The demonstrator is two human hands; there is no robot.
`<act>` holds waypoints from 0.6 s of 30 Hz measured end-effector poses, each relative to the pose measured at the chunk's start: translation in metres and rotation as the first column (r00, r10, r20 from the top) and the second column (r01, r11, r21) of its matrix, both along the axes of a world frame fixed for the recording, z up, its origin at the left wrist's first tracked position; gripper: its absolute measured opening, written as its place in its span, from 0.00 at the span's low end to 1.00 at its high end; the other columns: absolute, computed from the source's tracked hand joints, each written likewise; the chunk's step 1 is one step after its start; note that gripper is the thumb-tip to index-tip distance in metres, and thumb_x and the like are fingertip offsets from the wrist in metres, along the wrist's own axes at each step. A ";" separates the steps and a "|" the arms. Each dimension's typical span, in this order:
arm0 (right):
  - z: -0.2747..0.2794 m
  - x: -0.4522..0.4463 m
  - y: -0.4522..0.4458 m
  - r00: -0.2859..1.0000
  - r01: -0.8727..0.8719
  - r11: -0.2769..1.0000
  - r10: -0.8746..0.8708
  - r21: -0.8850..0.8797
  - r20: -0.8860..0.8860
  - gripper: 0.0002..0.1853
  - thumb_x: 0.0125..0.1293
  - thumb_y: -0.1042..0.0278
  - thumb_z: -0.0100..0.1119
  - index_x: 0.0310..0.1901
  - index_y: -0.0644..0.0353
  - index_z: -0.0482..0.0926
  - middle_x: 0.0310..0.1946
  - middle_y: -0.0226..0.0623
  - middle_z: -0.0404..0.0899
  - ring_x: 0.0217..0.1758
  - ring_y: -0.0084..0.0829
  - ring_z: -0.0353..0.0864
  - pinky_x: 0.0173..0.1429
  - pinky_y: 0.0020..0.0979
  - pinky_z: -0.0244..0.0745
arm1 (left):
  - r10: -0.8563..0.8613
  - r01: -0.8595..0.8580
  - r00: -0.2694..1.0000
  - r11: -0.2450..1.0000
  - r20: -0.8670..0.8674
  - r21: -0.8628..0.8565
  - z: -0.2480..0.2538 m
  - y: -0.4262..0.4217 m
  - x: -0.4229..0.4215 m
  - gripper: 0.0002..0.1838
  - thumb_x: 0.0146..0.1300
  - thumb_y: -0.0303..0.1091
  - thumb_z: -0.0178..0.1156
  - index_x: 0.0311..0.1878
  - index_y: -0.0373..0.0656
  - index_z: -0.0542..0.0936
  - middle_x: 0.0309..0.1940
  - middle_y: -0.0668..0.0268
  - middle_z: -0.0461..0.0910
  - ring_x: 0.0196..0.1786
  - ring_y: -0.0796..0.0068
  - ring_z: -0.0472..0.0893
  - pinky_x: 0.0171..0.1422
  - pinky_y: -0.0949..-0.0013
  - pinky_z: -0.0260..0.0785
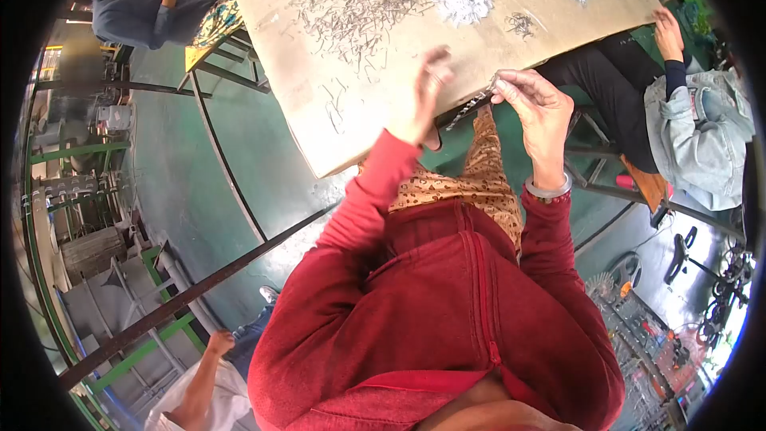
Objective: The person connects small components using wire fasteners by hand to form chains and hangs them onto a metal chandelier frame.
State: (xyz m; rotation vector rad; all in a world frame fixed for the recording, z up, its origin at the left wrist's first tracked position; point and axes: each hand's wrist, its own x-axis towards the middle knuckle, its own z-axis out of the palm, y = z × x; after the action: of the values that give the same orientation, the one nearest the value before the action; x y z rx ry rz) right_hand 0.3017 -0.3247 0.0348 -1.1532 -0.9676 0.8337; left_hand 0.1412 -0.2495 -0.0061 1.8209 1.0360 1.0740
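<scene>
One big tan table fills the top middle of the frame. Three other people are near: one at the right, one at the upper left, one at the lower left. One wide, messy pile of dark bent wires is at the upper middle. The left hand, in the middle, is blurry, so I cannot tell if its fingers are open or closed. The right hand, right of it, pinches one thin, shiny chain near the table's edge. Two pale, shiny piles sit at the top, right of the wires. One small dark pile lies between and below them.
</scene>
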 end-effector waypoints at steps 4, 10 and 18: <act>0.000 0.004 -0.002 0.998 -0.052 0.998 0.053 -0.024 0.029 0.07 0.57 0.82 0.61 0.39 0.72 0.81 0.31 0.37 0.81 0.31 0.22 0.79 0.39 0.21 0.75 | 0.174 0.084 0.847 0.889 -0.502 0.450 -0.041 0.085 -0.032 0.08 0.58 0.33 0.59 0.38 0.46 0.84 0.35 0.64 0.81 0.38 0.65 0.77 0.51 0.65 0.68; 0.000 0.006 -0.008 0.996 -0.087 0.995 0.088 -0.052 0.008 0.08 0.58 0.82 0.60 0.40 0.72 0.80 0.32 0.38 0.81 0.32 0.22 0.79 0.40 0.20 0.75 | 0.137 0.257 0.605 0.899 -0.784 0.356 -0.064 0.100 -0.037 0.09 0.58 0.27 0.51 0.41 0.39 0.76 0.38 0.53 0.77 0.48 0.56 0.75 0.63 0.57 0.61; -0.007 -0.001 -0.014 0.998 -0.049 0.997 0.047 -0.066 -0.032 0.10 0.58 0.81 0.60 0.42 0.71 0.79 0.35 0.38 0.81 0.34 0.22 0.80 0.41 0.21 0.76 | -0.068 0.076 0.995 0.988 -0.068 0.138 0.000 0.006 -0.002 0.05 0.64 0.29 0.53 0.40 0.39 0.74 0.32 0.60 0.76 0.34 0.69 0.77 0.40 0.67 0.69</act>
State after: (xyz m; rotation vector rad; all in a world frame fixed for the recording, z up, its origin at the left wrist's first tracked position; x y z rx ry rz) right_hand 0.3003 -0.3382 0.0276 -1.1750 -0.9516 0.9250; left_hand 0.1390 -0.2436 -0.0063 2.0007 0.9436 1.0755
